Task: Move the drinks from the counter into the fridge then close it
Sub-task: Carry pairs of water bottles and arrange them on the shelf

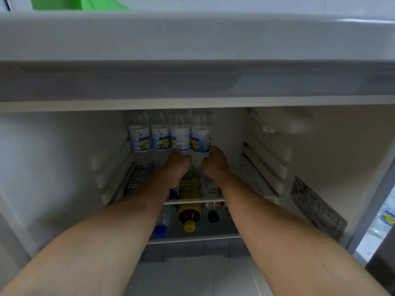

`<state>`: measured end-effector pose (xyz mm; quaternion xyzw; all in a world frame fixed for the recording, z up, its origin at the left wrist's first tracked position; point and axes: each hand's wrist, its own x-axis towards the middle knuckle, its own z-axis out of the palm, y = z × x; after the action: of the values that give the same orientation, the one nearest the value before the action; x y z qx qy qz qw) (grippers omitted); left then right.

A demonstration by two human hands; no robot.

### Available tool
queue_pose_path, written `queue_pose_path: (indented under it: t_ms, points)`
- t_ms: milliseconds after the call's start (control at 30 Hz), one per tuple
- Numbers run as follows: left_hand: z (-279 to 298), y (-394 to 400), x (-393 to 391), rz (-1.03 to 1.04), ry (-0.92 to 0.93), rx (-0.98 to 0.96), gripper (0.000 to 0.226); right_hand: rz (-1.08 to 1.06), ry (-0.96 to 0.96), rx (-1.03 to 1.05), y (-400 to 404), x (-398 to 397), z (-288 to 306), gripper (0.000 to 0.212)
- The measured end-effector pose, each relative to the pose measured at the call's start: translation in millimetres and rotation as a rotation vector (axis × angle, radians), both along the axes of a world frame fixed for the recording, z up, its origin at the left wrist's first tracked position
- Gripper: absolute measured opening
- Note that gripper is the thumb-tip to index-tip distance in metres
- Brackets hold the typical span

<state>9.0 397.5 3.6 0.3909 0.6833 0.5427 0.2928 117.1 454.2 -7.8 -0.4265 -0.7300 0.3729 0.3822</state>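
Observation:
Several clear water bottles with white-and-blue labels stand in a row at the back of the open fridge's wire shelf [141,178]. My left hand [176,167] reaches in and grips the base of the third bottle [180,136]. My right hand [214,164] grips the base of the rightmost bottle [200,135]. Both forearms stretch in from the bottom of the view and hide the front middle of the shelf.
On the shelf below lie a yellow bottle with a yellow cap [189,207], a bottle with a blue cap [162,225] and one with a black cap [213,212]. The open fridge door [382,221] is at the right. The right part of the wire shelf [250,174] is bare.

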Motion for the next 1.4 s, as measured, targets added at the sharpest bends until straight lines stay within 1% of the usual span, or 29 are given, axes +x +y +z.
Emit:
queue_pose_path:
  t_ms: [33,100,133,300,500,533,600,700,767,833,900,933,1000,1100,1200,1300,1400]
  points:
    - [2.3,0.3,0.1,-0.013,0.008,-0.007,0.029,0.01,0.001,0.01,0.0,0.1,-0.4,0.043]
    - [5.3,-0.6,-0.5,-0.029,0.032,-0.03,0.048,0.033,0.006,0.021,-1.8,0.3,-1.9,0.04]
    - [6.4,-1.2,-0.8,-0.03,0.046,-0.041,0.052,0.042,0.007,0.021,-2.3,0.3,-2.3,0.04]
    - [5.5,-2.9,-5.8,-0.034,0.135,-0.046,0.044,0.069,-0.015,0.035,-2.2,-4.5,-3.2,0.039]
    - [0.0,0.1,-15.7,-0.047,0.107,-0.045,0.042,0.023,-0.027,-0.005,4.3,-9.5,-7.2,0.039]
    - [-1.4,0.3,-18.2,-0.03,0.116,-0.035,0.043,0.002,-0.021,-0.009,5.0,-9.1,-7.2,0.041]
    - [-5.0,1.8,-23.2,0.025,0.157,-0.031,0.055,-0.026,-0.002,-0.024,6.7,-8.1,-6.4,0.045]
    - [-10.4,8.0,-28.0,0.044,0.209,-0.043,0.064,-0.021,0.009,-0.039,11.5,-9.9,-3.6,0.05]
    - [-13.3,13.5,-31.4,0.058,0.276,-0.078,0.068,-0.02,0.013,-0.039,15.2,-12.2,-1.5,0.051]
    - [-12.5,16.0,-32.5,0.121,0.42,-0.118,0.069,-0.023,0.009,-0.036,20.0,-13.3,-0.5,0.053]
    - [-9.2,19.5,-32.3,0.212,0.553,-0.054,0.062,-0.009,0.006,-0.039,25.6,-14.0,-1.1,0.059]
    - [-7.9,21.7,-32.0,0.237,0.589,-0.01,0.059,0.0,0.007,-0.036,27.9,-14.3,-2.4,0.062]
    - [-6.4,26.6,-31.7,0.235,0.631,0.0,0.066,0.0,-0.004,-0.008,31.5,-15.7,-5.9,0.062]
    - [-10.6,33.6,-33.6,0.21,0.628,-0.086,0.086,-0.008,-0.011,0.01,35.5,-17.7,-10.5,0.062]
    - [-15.5,41.0,-36.9,0.207,0.642,-0.12,0.098,-0.004,-0.01,0.008,40.1,-18.4,-12.2,0.065]
    - [-15.0,42.6,-39.7,0.236,0.61,-0.119,0.101,-0.013,-0.025,0.013,42.1,-17.4,-13.8,0.064]
    - [-12.5,41.2,-40.5,0.227,0.635,-0.172,0.098,-0.024,-0.057,0.008,41.0,-17.7,-12.9,0.061]
